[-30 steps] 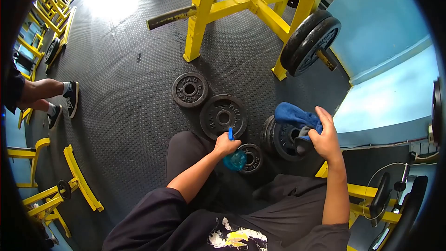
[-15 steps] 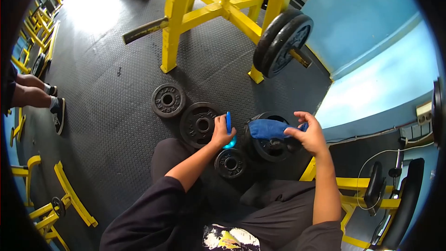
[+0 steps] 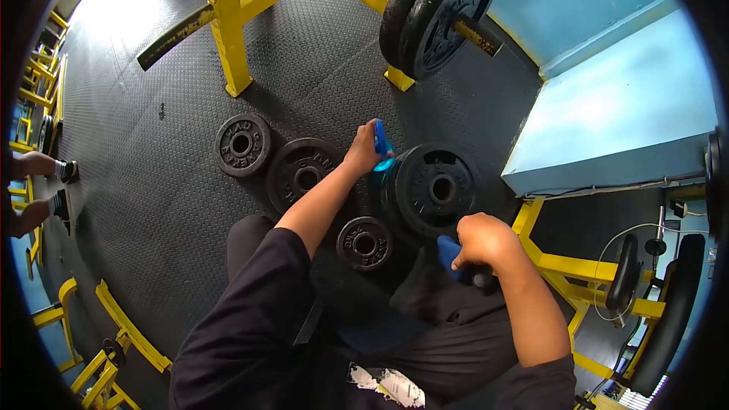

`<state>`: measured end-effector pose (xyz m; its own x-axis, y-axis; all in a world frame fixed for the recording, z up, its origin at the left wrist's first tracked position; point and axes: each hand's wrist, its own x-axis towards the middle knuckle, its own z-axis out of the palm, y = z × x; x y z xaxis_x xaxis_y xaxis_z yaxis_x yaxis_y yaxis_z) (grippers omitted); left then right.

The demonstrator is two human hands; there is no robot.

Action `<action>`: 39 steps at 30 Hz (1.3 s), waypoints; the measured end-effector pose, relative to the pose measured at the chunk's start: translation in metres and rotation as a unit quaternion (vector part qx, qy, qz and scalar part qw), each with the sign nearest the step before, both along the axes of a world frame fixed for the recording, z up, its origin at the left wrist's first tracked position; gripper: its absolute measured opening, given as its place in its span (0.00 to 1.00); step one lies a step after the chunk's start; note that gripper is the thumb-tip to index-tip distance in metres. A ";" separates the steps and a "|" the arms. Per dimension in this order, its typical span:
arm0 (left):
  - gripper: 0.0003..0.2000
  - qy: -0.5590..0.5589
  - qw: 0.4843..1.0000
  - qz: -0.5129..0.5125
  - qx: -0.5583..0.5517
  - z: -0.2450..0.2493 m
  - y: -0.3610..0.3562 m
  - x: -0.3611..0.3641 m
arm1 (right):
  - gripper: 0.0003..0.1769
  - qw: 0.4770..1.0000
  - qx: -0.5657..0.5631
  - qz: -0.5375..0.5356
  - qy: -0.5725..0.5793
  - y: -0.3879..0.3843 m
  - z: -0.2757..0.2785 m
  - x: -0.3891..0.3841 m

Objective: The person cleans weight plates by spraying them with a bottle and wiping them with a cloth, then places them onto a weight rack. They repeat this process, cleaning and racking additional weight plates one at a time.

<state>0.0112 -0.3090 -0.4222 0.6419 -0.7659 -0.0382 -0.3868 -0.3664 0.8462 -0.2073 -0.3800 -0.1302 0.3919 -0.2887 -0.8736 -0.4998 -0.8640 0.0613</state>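
Observation:
My left hand point(image 3: 363, 150) grips a blue spray bottle point(image 3: 380, 147) and holds it beside a stack of black weight plates point(image 3: 436, 187) on the rubber floor. My right hand point(image 3: 480, 242) is closed on a blue cloth point(image 3: 448, 251), pulled back near my lap and off the plates. A small plate point(image 3: 364, 243) lies by my knee. A medium plate point(image 3: 304, 173) lies under my left forearm, and another small plate point(image 3: 242, 144) lies further left.
A yellow rack point(image 3: 228, 23) stands ahead with two large plates point(image 3: 437, 11) on a peg. A light blue platform point(image 3: 615, 121) is at the right. Yellow machine frames point(image 3: 577, 273) sit at right and at lower left point(image 3: 114, 334). Another person's legs point(image 3: 34, 190) show far left.
My left hand lifted the spray bottle up and forward beside the plate stack. My right hand drew the cloth off the stack back toward my lap. The view tilted forward.

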 end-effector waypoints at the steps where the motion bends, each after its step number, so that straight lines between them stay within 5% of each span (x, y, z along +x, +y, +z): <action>1: 0.51 -0.002 1.000 0.000 -0.001 0.001 0.004 -0.001 | 0.26 1.000 -0.001 0.000 -0.002 -0.005 -0.001 0.000; 4: 0.58 -0.037 0.999 -0.027 -0.016 0.009 0.023 -0.006 | 0.28 0.995 0.074 -0.024 -0.054 -0.021 -0.007 0.001; 7: 0.55 -0.129 0.989 0.036 0.069 0.036 0.047 -0.019 | 0.24 0.948 0.191 -0.121 -0.226 -0.027 -0.008 0.008; 8: 0.53 -0.084 0.994 0.051 0.057 0.054 0.055 -0.024 | 0.25 0.930 0.201 -0.158 -0.265 -0.025 -0.007 0.011; 10: 0.49 -0.020 0.991 -0.066 -0.112 0.091 0.084 -0.037 | 0.24 0.878 0.233 -0.235 -0.345 -0.018 -0.007 0.020; 11: 0.46 0.152 0.957 -0.150 -0.197 0.107 0.088 -0.051 | 0.24 0.864 0.246 -0.236 -0.370 -0.017 -0.010 0.023; 12: 0.45 0.068 0.952 -0.231 -0.188 0.126 0.095 -0.062 | 0.24 0.848 0.260 -0.242 -0.393 -0.014 -0.011 0.028; 15: 0.25 0.023 0.970 -0.234 -0.060 0.144 0.103 -0.078 | 0.27 0.831 0.280 -0.251 -0.410 -0.008 -0.019 0.037; 17: 0.17 0.106 0.971 -0.139 -0.166 0.136 0.106 -0.080 | 0.31 0.851 0.212 -0.095 -0.471 -0.010 -0.027 0.033; 23: 0.17 -0.039 0.979 -0.148 -0.137 0.172 0.122 -0.047 | 0.19 0.937 0.160 -0.062 -0.304 -0.007 -0.043 0.048; 28: 0.21 -0.021 0.987 -0.101 -0.120 0.193 0.131 -0.030 | 0.14 0.882 0.185 -0.139 -0.409 -0.013 -0.046 0.068; 33: 0.26 -0.038 0.998 -0.032 -0.036 0.200 0.149 -0.019 | 0.14 0.864 0.253 -0.224 -0.373 -0.004 -0.045 0.084; 35: 0.31 -0.263 0.951 0.028 -0.161 0.208 0.151 -0.035 | 0.13 0.784 0.390 -0.308 -0.373 0.007 -0.049 0.085; 36: 0.35 -0.189 0.961 -0.038 -0.199 0.198 0.150 -0.038 | 0.13 0.761 0.420 -0.347 -0.351 0.014 -0.045 0.086; 37: 0.31 -0.168 0.960 -0.046 -0.217 0.199 0.149 -0.048 | 0.13 0.742 0.453 -0.348 -0.350 0.020 -0.044 0.087; 39: 0.23 0.042 0.976 -0.010 -0.213 0.189 0.144 -0.062 | 0.15 0.724 0.508 -0.360 -0.298 0.021 -0.046 0.085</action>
<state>-0.0505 -0.1651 -0.2331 0.6346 -0.7365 0.2344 -0.3128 0.0326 0.9493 -0.1221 -0.3595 -0.1758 0.8540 0.0662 -0.5161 -0.5187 0.1856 -0.8345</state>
